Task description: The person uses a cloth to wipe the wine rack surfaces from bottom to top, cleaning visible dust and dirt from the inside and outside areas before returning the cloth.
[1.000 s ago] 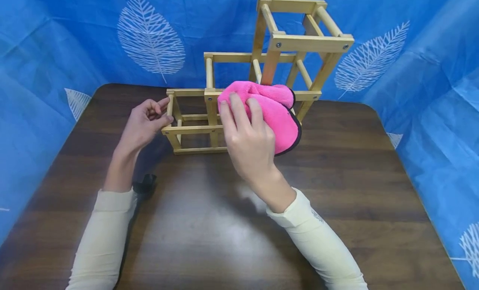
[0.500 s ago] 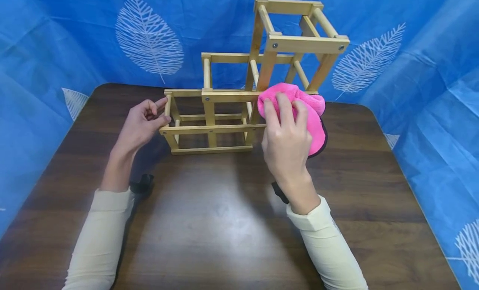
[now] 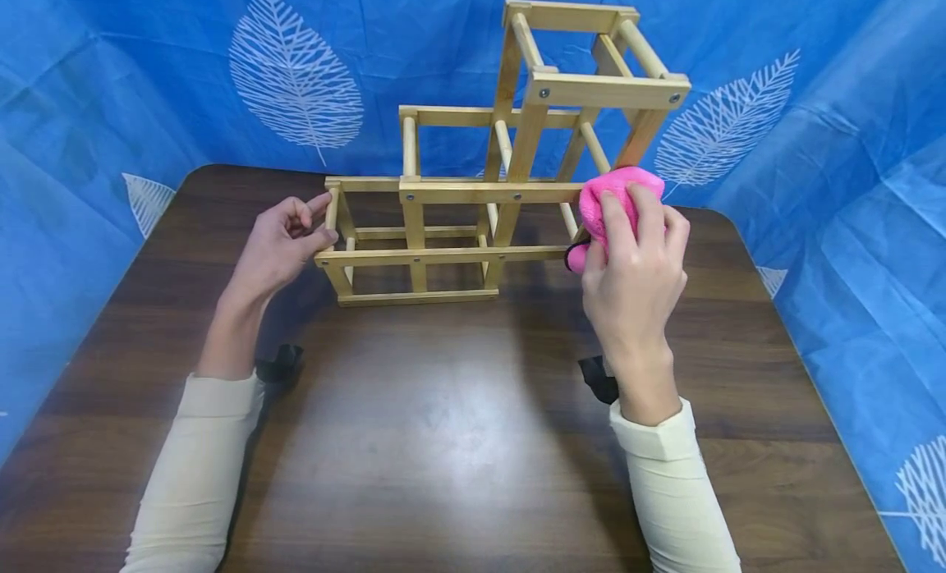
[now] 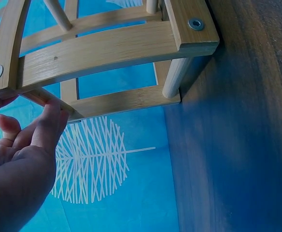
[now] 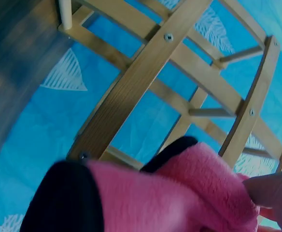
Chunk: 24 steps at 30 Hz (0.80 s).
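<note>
Head view: your left hand pinches the left end of the wooden rack on the table; your right hand grips a pink cloth. It has moved right, to the front rail's end, seemingly finishing that pass.

1. The pink cloth is partly covered by the right grip; in the right wrist view its near end is blurred and cut by the bottom edge, dark edging included.
2. Cloth and right grip hide the wooden rack's lower right corner in the head view; both wrist views crop the rack.
3. The left wrist view's left edge cuts off the left grip.
4. Left sleeve, right sleeve and counter run out at the head view's bottom.
5. Forearms partly hide two black pieces, their kind unclear.
</note>
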Each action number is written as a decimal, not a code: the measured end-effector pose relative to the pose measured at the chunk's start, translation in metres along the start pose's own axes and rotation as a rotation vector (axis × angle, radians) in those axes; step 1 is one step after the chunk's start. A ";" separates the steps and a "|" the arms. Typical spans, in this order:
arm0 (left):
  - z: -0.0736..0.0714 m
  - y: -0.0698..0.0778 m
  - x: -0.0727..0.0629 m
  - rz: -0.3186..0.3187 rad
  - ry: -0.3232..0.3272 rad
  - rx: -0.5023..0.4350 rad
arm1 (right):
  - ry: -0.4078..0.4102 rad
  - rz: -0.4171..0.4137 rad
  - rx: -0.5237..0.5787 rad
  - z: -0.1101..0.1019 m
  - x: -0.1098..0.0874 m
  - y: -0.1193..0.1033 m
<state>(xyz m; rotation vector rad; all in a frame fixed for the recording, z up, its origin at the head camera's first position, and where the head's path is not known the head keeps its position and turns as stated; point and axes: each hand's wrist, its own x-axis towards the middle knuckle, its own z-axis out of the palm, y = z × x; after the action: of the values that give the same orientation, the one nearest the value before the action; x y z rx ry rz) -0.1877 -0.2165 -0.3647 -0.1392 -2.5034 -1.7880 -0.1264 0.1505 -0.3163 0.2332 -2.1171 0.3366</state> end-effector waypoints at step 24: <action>0.002 -0.001 0.001 0.007 0.022 0.031 | -0.289 -0.019 0.081 0.020 -0.040 0.034</action>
<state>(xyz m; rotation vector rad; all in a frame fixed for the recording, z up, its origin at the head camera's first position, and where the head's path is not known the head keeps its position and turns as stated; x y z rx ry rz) -0.1893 -0.2151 -0.3659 -0.1254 -2.5116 -1.7370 -0.1309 0.1770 -0.3651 0.3678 -2.3858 0.3969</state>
